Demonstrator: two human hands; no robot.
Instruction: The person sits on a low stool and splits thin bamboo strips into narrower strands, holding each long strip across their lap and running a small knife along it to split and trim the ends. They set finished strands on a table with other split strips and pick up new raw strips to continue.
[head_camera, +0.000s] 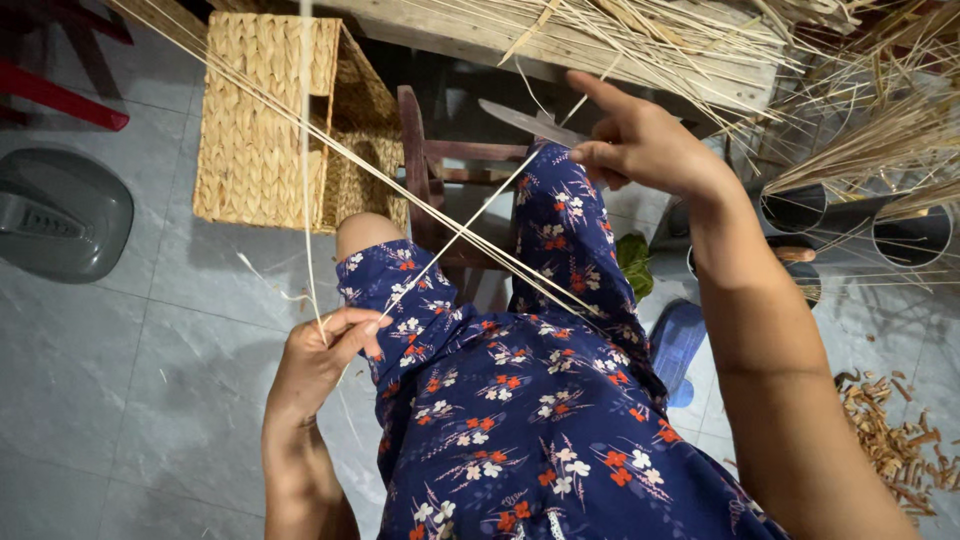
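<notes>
Head view, with places given from the woven basket, which stands on the grey tiled floor. Below the basket and a little right, the left hand is pinched shut on thin pale straw strands beside the person's knee, which is covered by blue flowered cloth. From that hand the strands fan upward: one runs nearly straight up across the basket's face, others slant up left over its top edge, and one crosses right toward the right hand. That hand, well right of the basket, grips a knife with the forefinger stretched out; the blade points back toward the basket and meets a strand.

Left of the basket lies a grey plastic object, with open floor between and below. Right of it, a wooden bench edge carries loose straw, and dark tubes hold straw bundles. Far lower right lies a heap of brown trimmings.
</notes>
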